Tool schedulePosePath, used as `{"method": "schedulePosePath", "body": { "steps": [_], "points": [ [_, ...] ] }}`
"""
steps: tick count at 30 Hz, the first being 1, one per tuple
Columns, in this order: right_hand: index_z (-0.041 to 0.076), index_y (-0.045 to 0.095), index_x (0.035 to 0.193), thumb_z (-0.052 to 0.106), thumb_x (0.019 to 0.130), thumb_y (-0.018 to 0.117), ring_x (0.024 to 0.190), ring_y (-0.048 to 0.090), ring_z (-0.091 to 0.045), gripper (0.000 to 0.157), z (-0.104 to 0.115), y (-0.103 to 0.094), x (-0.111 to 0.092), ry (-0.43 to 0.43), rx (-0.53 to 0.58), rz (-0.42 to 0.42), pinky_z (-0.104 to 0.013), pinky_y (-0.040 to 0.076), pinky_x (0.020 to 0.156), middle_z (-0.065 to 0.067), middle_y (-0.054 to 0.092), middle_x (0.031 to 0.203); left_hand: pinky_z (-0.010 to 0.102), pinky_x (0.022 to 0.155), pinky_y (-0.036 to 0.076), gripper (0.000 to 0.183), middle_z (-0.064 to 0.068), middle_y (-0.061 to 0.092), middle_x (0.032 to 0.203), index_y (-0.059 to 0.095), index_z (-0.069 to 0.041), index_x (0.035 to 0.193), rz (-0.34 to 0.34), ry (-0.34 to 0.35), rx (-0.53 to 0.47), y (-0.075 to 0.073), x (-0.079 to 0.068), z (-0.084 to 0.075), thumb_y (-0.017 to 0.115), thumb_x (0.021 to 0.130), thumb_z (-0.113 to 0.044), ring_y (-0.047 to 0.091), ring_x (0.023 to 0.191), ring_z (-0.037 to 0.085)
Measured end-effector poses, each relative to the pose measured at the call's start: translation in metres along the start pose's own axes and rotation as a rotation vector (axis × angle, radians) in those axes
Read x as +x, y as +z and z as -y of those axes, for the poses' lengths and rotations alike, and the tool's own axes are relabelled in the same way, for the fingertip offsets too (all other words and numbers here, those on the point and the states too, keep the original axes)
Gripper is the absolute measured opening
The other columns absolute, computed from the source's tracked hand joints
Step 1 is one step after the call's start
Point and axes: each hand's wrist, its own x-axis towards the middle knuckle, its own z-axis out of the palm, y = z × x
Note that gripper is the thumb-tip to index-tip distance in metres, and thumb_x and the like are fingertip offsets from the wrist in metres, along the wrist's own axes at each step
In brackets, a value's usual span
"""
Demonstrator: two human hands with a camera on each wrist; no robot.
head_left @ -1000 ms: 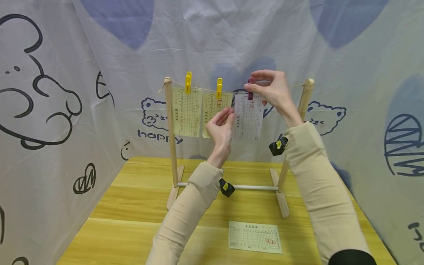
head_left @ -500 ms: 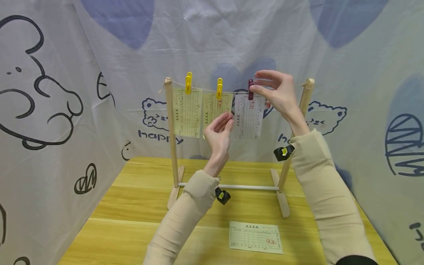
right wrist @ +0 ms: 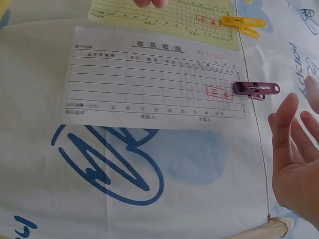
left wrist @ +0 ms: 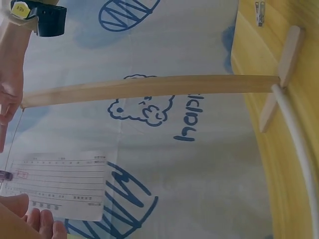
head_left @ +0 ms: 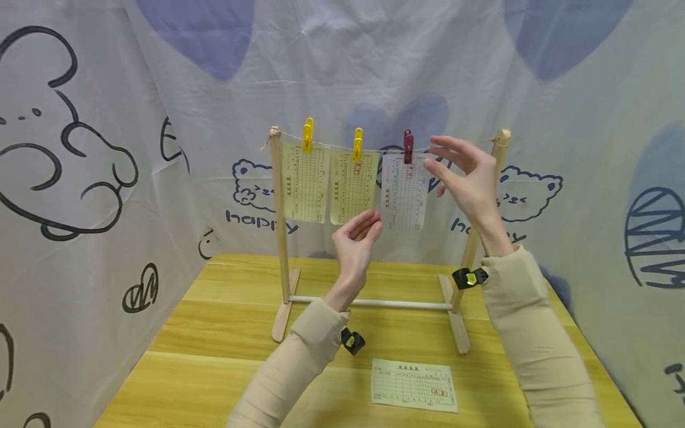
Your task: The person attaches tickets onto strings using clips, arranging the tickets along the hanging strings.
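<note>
A white receipt slip hangs from the string under a dark red clothespin. Just right of that clothespin is my right hand, thumb and fingers spread apart and holding nothing. My left hand hovers by the lower edges of the slips with loosely bent fingers and nothing in them. Two yellow slips, a left one and a middle one, hang beside the white slip under yellow clothespins. In the right wrist view the dark red clothespin bites the white slip's end over the string.
The string runs between two wooden posts of a rack with a white crossbar. A pale slip lies on the wooden table in front. The left wrist view shows a small clip on the tabletop. Patterned cloth surrounds the table.
My right hand has let go of the dark red clothespin and moved right and down from it. My left hand has sunk lower, away from the slips' middle. The white slip hangs by its clothespin.
</note>
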Motion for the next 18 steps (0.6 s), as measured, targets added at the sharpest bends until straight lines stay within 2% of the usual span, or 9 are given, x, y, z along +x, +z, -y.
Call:
{"method": "schedulePosePath", "body": {
  "steps": [2,10,18],
  "points": [
    [0.001,0.065,0.130,0.004,0.091,0.073,0.109,0.069,-0.009,0.040,-0.004,-0.001,-0.008,-0.010,0.011,-0.003,-0.018,0.054,0.053,-0.005,0.071,0.125,0.024,0.092,0.059,0.032,0.026,0.070,0.123,0.067,0.007,0.122,0.004,-0.009,0.007,-0.004,-0.003,0.005,0.070,0.090,0.004,0.068,0.116,0.038],
    [-0.005,0.062,0.129,-0.003,0.091,0.069,0.103,0.068,-0.003,0.039,-0.021,-0.003,-0.044,0.015,0.070,-0.018,-0.019,0.061,0.069,0.014,0.071,0.117,0.024,0.091,0.059,0.033,0.021,0.073,0.120,0.067,0.006,0.121,0.022,-0.066,0.047,-0.018,-0.016,0.028,0.072,0.089,0.004,0.073,0.105,0.021],
    [-0.006,0.061,0.129,-0.002,0.093,0.068,0.102,0.068,-0.001,0.037,-0.049,-0.009,-0.089,0.111,0.073,-0.074,-0.016,0.058,0.083,0.018,0.070,0.117,0.023,0.090,0.059,0.035,0.022,0.072,0.120,0.067,0.007,0.122,0.047,-0.118,0.080,-0.033,-0.032,0.055,0.073,0.088,0.003,0.071,0.108,0.025]
  ]
}}
